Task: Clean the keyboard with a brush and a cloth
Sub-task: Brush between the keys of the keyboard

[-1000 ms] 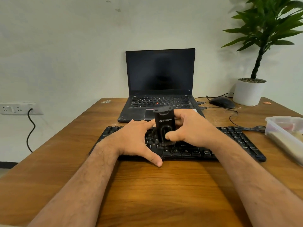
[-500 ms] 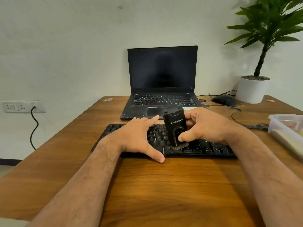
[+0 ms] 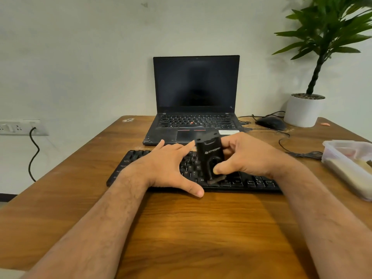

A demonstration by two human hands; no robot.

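A black keyboard [image 3: 251, 183] lies across the wooden table [image 3: 181, 228]. My right hand [image 3: 247, 158] grips a black block-shaped brush [image 3: 210, 156], thumb on its front face, holding it upright with the bristles down on the keys near the front row. My left hand [image 3: 165, 170] rests flat on the keyboard's left half, fingers straight and spread, thumb at the front edge. Its fingertips reach close to the brush. No cloth is visible as such.
An open black laptop [image 3: 196, 109] stands just behind the keyboard. A black mouse [image 3: 270, 122] with cables and a white plant pot [image 3: 302, 111] sit at the back right. A clear plastic tub [image 3: 350, 168] stands at the right edge. A wall socket [image 3: 20, 127] is at left.
My right hand has moved the brush rightward along the keyboard and towards its front row. My left hand has stayed flat on the left half. The head camera has shifted slightly.
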